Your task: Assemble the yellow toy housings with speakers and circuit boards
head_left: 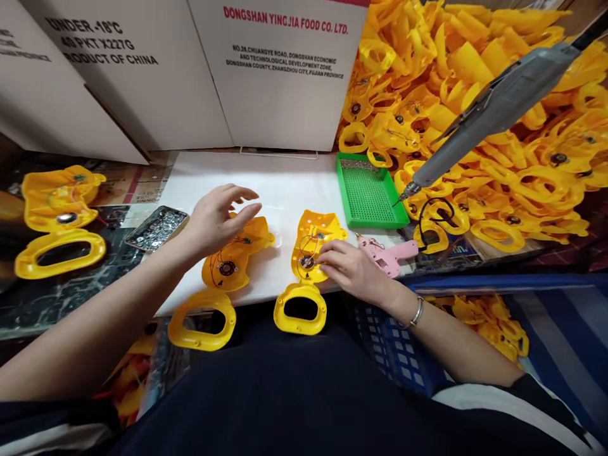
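My left hand point(216, 218) hovers above a yellow plastic shell point(242, 253) with wires and a round speaker inside; its fingers are apart and nothing shows in them. To the right, a second yellow shell point(320, 229) lies open side up on the white work surface point(280, 190). My right hand point(349, 272) has its fingertips pinched together at this shell's round speaker point(306, 261). Whatever may be between those fingertips is too small to make out. Each shell has a looped yellow part at its near end, such as the right loop point(300, 326), reaching past the table edge.
An electric screwdriver point(498, 104) hangs at the right, its tip near a green basket point(375, 218) holding small metal pieces. A pink glue gun point(392, 256) lies beside my right hand. At left sits a tin of screws point(159, 229). Yellow parts point(475, 139) are heaped at back right.
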### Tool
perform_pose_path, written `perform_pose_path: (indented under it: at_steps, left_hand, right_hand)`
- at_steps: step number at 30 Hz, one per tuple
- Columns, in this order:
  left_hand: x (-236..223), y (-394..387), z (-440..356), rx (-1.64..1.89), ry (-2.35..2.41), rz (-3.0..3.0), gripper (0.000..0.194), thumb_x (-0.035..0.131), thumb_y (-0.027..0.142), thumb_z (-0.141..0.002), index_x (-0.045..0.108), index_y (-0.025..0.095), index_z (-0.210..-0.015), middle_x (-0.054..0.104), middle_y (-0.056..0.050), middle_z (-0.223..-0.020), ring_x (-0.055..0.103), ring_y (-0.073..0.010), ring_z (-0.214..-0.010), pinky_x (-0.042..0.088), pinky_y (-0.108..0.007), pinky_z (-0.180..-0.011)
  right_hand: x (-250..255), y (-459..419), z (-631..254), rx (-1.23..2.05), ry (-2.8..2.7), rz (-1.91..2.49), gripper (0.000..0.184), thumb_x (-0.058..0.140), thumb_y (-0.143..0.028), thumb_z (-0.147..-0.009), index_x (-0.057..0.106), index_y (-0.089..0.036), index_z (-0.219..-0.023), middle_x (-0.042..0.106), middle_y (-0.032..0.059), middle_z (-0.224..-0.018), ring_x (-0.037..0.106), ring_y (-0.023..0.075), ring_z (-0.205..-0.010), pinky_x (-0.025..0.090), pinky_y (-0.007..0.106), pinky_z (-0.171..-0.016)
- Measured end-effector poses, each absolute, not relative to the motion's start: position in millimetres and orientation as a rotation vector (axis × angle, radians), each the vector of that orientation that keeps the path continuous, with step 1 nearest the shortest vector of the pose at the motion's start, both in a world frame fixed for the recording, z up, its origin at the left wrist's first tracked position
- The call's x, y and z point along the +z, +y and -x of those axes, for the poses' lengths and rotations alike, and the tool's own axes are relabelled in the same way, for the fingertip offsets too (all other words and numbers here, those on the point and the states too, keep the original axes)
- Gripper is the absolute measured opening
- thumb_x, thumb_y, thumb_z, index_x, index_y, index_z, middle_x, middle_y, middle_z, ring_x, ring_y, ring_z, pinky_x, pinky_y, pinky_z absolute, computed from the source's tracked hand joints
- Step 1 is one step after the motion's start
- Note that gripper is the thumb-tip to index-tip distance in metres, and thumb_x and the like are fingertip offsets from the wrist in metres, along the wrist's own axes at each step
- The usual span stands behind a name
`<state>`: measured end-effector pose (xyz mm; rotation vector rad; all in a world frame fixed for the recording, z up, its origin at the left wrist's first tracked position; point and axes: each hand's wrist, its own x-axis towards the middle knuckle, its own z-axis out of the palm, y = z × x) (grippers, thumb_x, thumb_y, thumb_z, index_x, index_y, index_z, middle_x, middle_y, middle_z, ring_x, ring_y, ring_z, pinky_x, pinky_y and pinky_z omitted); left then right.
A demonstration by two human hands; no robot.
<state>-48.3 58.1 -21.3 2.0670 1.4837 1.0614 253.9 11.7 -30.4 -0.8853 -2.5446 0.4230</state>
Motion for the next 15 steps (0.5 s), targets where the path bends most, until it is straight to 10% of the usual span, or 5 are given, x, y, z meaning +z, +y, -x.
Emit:
perform_pose_path:
  at_steps: [15]
  left_hand:
    - [-32, 72, -24, 0.727, 1.27, -2.226, 0.032, 0.055, 0.022, -0.084, 0.072, 0.012, -0.11, 0.071, -0.013, -0.093, 0.059, -0.0176, -0.071, 0.047, -0.033, -0.071]
  right_hand:
    - [-20, 28, -261, 0.338, -2.363, 1.031, 0.018, 0.053, -0.022, -0.096, 0.069, -0.014, -0.099, 0.07, 0.0082, -0.095, 0.065, 0.0169, -0.086, 0.05, 0.03, -0.077]
